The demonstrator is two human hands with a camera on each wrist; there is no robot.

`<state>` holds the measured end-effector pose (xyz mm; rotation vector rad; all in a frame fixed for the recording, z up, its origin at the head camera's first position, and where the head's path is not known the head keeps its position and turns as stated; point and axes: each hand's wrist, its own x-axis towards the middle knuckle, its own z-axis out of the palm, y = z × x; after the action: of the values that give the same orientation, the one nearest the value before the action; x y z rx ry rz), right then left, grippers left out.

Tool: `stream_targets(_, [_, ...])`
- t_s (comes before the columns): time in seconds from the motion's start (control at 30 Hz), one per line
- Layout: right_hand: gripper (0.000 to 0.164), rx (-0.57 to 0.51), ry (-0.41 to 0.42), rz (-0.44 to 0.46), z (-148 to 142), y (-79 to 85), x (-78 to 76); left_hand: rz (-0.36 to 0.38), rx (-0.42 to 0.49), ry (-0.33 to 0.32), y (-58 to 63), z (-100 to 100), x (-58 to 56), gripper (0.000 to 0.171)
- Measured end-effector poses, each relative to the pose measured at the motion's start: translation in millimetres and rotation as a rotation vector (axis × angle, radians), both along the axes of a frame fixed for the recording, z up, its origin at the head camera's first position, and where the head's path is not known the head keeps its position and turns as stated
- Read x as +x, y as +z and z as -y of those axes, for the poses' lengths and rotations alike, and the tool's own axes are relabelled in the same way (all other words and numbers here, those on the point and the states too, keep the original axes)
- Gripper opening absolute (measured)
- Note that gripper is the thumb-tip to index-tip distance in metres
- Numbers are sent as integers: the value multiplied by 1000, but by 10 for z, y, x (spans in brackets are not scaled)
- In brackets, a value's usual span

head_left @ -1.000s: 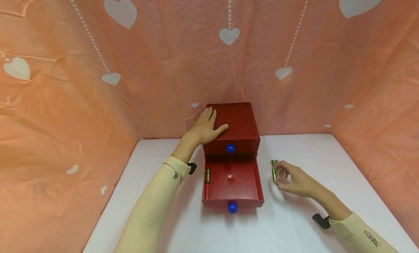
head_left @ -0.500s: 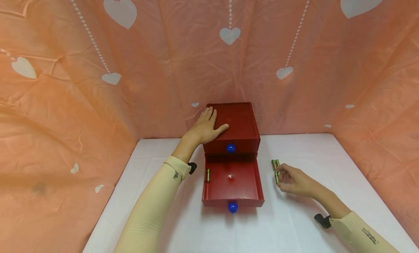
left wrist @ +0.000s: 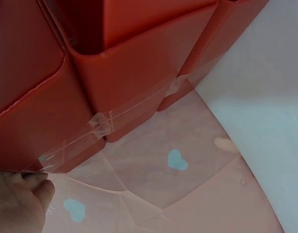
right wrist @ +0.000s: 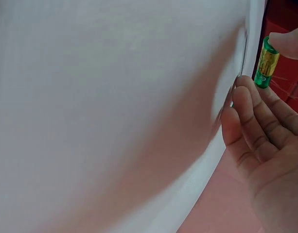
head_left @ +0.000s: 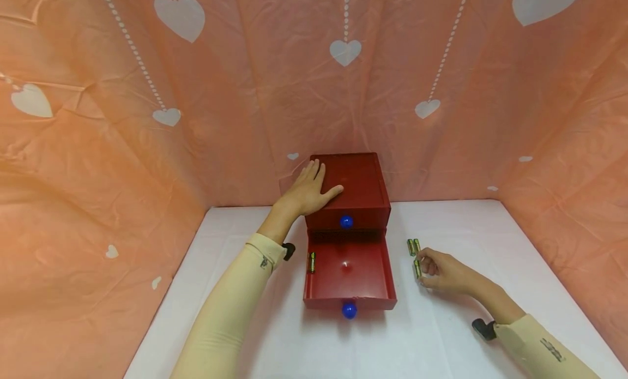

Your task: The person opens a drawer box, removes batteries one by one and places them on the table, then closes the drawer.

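Observation:
My left hand (head_left: pixel 306 195) lies with fingers spread on top of a red drawer box (head_left: pixel 355 177). In the left wrist view, part of that hand (left wrist: pixel 17 201) shows low beside the box's red side (left wrist: pixel 129 82). My right hand (head_left: pixel 444 271), on the right of the box, pinches a small green and gold battery (head_left: pixel 417 269). The right wrist view shows the thumb on one end of this battery (right wrist: pixel 267 63) and a finger at the other. Two more batteries (head_left: pixel 411 247) lie side by side on the table just beyond the right fingertips.
The lower drawer (head_left: pixel 365 275) is pulled out, with batteries (head_left: pixel 311 263) along its left wall. Above it, the upper drawer with a blue knob (head_left: pixel 346 222) is closed. A white cloth (head_left: pixel 441 335) covers the table, and a pink heart-patterned curtain (head_left: pixel 275 95) hangs behind.
My right hand has shifted slightly right and nearer with the battery, away from the two others, which now show more fully. The left hand stays on the box.

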<state>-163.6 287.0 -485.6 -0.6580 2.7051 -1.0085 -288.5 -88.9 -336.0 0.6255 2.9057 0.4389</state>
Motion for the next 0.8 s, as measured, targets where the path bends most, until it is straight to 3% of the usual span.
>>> stream_targets(0.2, [46, 30, -13, 34, -3, -8, -15, -5, 4, -4, -9, 6, -6, 95])
stream_targets(0.8, [44, 52, -30, 16, 4, -45, -7, -4, 0, 0, -25, -3, -17, 95])
